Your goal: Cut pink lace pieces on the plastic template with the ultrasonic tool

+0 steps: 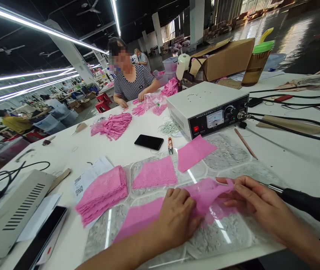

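My left hand (pixel 176 213) is closed, its curled fingers pressing on a pink lace fabric piece (pixel 205 193) over the patterned glossy mat (pixel 218 240). My right hand (pixel 254 198) pinches the raised right end of that fabric. Beside the right hand, a black-handled tool (pixel 303 200) with a metal shaft runs toward the fingers; whether they touch it I cannot tell. Another flat pink piece (pixel 141 215) extends left from under my left hand. Farther back on the mat are a scallop-edged lace piece (pixel 156 173) and a plain pink piece (pixel 196 153). A stack of pink lace pieces (pixel 103 191) sits at left.
A control box (pixel 213 108) with a dial and cables stands behind the mat. Nearer are a phone (pixel 149 142), thread snips (pixel 170 146) and green elastic loops (pixel 169 128). Across the table, a person (pixel 131 80) handles pink strips (pixel 114 125). A vented metal box (pixel 19 213) stands left.
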Demonstrator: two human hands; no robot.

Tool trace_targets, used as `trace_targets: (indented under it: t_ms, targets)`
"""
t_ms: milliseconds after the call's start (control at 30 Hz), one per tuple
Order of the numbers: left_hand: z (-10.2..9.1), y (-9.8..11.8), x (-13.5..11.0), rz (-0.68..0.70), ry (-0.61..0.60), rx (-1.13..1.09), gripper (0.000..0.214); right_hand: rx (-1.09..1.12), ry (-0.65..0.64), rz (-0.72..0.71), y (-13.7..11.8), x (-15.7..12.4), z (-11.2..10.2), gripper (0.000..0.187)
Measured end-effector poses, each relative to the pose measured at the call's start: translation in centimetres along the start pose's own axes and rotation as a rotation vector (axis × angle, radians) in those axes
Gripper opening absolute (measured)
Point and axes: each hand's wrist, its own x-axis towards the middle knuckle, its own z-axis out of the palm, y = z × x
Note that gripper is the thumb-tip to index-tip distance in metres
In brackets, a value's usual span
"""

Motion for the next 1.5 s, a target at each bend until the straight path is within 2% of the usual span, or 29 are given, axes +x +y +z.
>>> trace_targets:
  t_ms: [100, 200, 367, 400, 500, 633, 733, 833, 933, 1033, 1100, 1167, 1233, 1400, 1500]
  targets:
    - [-0.2, 0.2, 0.4, -0.043, 0.007, -0.018, 0.005, 0.035, -0.007, 0.013, 0.1, 0.3, 0.0, 0.041]
    - [-0.7, 0.1, 0.6, -0.075, 0.023, -0.049, 0.007, 0.048, 0.029, -0.022, 0.1, 0.4, 0.1, 0.046]
    - [-0.5, 0.8, 1.0, -0.112, 0.034, -0.074, 0.037, 0.035, 0.011, -0.084, -0.6, -0.3, 0.5, 0.043]
    - [-0.3, 1.1, 1.1, -0.120, 0.030, -0.080, 0.036, 0.034, 0.000, -0.091, -0.7, -0.4, 0.6, 0.042]
    - [-0.2, 1.7, 1.6, -0.133, 0.015, -0.109, 0.015, 0.029, -0.013, -0.109, -1.0, -1.0, 0.8, 0.040]
    - [-2.2, 1.1, 1.8, -0.148, -0.026, -0.209, 0.006, -0.029, 0.037, -0.122, -1.2, -1.5, 0.4, 0.040]
    - [-4.4, -0.5, 2.6, -0.156, -0.122, -0.307, 0.011, -0.126, -0.036, -0.106, -1.2, -1.4, -0.4, 0.038]
    - [-5.2, -2.4, 4.2, -0.162, -0.170, -0.334, 0.013, -0.214, -0.088, -0.100, -0.9, -1.0, -0.6, 0.039]
    - [-4.5, -3.3, 5.3, -0.187, -0.069, -0.274, 0.007, -0.330, -0.013, -0.119, -0.7, -0.8, -0.1, 0.040]
    - [-3.5, -2.6, 4.5, -0.134, 0.040, -0.217, 0.008, -0.500, 0.090, -0.178, -0.6, -0.9, 0.3, 0.039]
    - [-3.0, -1.6, 3.2, -0.038, 0.038, -0.215, 0.006, -0.544, 0.126, -0.198, -0.4, -1.0, 0.3, 0.037]
    - [-2.6, -0.9, 1.7, 0.088, 0.028, -0.187, 0.004, -0.525, 0.126, -0.194, -0.2, -1.1, 0.1, 0.036]
    - [-2.2, -0.5, 0.8, 0.156, 0.002, -0.147, 0.006, -0.490, 0.118, -0.182, 0.1, -1.1, -0.2, 0.035]
    - [-0.9, -0.7, 0.6, 0.150, 0.010, -0.086, 0.010, -0.478, 0.072, -0.181, 0.8, -1.0, -1.3, 0.032]
    - [-1.0, -0.9, 0.7, 0.135, 0.020, -0.146, 0.013, -0.510, 0.091, -0.216, 0.8, -1.1, -1.7, 0.032]
